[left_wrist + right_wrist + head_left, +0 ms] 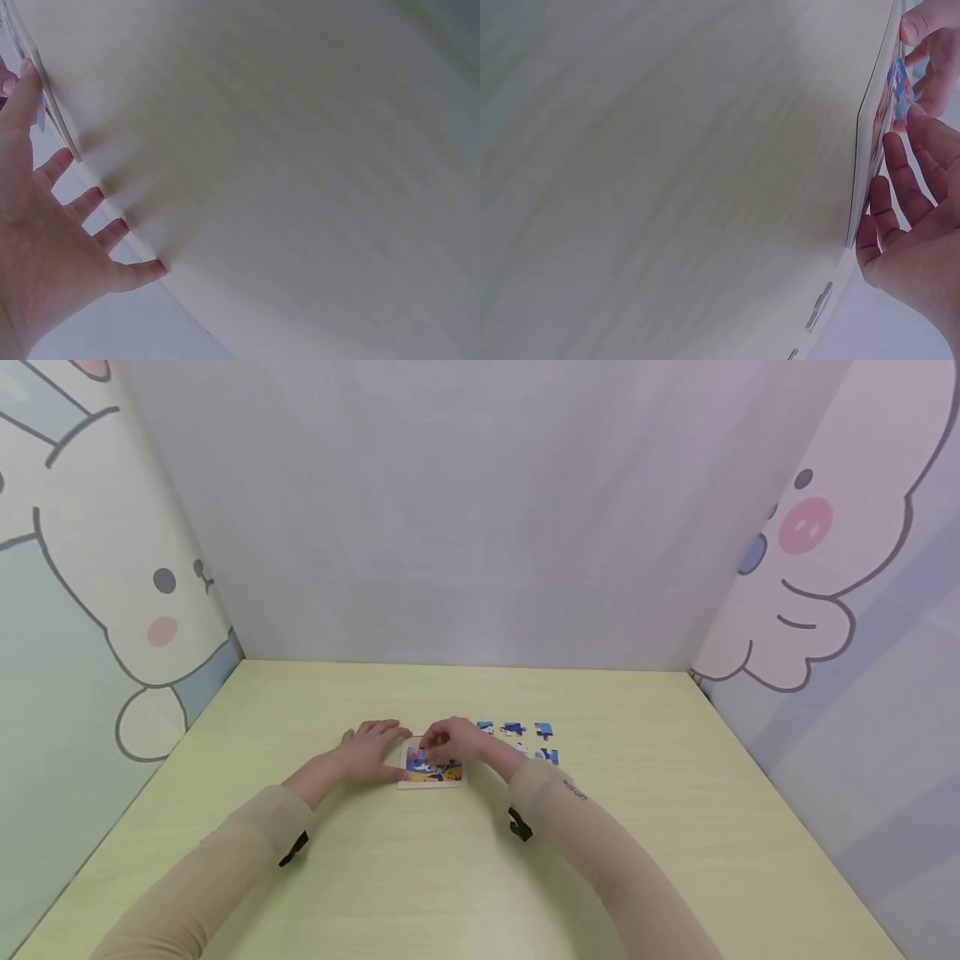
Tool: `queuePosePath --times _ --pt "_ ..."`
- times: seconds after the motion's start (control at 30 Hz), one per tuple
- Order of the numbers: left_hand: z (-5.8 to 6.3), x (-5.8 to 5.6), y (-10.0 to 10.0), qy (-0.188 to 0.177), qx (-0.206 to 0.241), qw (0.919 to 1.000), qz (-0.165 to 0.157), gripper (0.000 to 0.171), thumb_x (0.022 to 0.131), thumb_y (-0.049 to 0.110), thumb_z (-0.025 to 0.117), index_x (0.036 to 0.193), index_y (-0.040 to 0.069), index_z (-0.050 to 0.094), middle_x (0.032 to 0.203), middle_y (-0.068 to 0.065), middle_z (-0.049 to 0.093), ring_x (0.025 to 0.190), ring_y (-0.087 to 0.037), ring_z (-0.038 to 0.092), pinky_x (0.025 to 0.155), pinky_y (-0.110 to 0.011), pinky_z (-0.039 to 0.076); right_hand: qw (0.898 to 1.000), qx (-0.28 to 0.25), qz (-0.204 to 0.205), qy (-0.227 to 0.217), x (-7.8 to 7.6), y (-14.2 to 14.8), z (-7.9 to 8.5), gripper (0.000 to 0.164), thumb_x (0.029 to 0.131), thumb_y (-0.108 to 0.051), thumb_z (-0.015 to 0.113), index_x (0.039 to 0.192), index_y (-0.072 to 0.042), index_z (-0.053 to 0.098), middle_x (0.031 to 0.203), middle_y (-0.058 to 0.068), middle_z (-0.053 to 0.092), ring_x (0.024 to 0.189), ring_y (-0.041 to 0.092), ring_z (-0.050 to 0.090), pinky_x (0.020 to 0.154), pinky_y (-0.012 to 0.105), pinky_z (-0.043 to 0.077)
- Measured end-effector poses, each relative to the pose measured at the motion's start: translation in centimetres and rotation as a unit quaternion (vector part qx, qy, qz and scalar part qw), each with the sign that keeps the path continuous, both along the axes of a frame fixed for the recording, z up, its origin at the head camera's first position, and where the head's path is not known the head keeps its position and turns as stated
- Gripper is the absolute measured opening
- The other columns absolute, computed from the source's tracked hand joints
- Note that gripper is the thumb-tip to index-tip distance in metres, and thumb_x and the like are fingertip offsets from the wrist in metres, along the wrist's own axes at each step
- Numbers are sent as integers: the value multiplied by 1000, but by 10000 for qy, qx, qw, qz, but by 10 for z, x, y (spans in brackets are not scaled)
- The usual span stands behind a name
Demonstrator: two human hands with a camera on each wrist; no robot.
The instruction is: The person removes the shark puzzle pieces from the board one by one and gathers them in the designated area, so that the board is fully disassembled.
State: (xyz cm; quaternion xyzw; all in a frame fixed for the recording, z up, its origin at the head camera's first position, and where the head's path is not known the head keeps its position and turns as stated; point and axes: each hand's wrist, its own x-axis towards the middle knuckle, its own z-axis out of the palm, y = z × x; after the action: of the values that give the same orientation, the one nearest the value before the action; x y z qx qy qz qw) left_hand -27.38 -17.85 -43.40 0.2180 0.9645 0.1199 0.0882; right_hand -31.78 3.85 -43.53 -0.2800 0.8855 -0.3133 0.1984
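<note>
A small jigsaw puzzle in a pale frame [432, 784] lies flat on the table, its blue and orange picture partly hidden by my hands. My left hand [367, 752] rests at its left side, fingers spread, with the thumb at the frame's edge and fingertips on the tabletop. Over the picture, my right hand [453, 739] pinches a blue and red puzzle piece [904, 86] between thumb and fingertips. That piece stands tilted against the board in the right wrist view, where the other fingers lie near the frame's edge.
Several loose puzzle pieces [543, 729] lie in rows on the pale yellow table [637, 810], right of the board; my right forearm hides some of this area. A grey curtain [465, 527] hangs behind the table, and cartoon-printed cloths [847, 560] hang at both sides.
</note>
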Motion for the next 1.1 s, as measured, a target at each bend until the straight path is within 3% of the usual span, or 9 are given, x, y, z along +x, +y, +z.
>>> queuePosePath --times 0.53,0.73,1.1 --pt "-6 -4 -4 11 34 10000 -51 78 80 62 62 143 22 39 152 -15 27 135 -46 23 97 -75 20 9996 -64 -167 225 0 -7 1 4 88 -19 68 92 -20 65 82 -7 64 74 8 57 70 21 47" --pt "-5 -3 -3 8 19 10000 -8 79 79 61 63 143 21 39 153 -15 27 136 -46 23 97 -75 19 9993 34 -233 281 1 0 10 5 88 -17 68 91 -19 66 83 -8 65 77 7 59 73 22 48" --pt "-2 -2 -1 -6 -8 10000 13 78 80 60 64 143 21 39 152 -16 27 135 -47 23 97 -75 19 9991 -41 40 424 -5 23 26 5 88 -13 67 93 -14 67 86 -4 67 79 8 61 74 22 50"
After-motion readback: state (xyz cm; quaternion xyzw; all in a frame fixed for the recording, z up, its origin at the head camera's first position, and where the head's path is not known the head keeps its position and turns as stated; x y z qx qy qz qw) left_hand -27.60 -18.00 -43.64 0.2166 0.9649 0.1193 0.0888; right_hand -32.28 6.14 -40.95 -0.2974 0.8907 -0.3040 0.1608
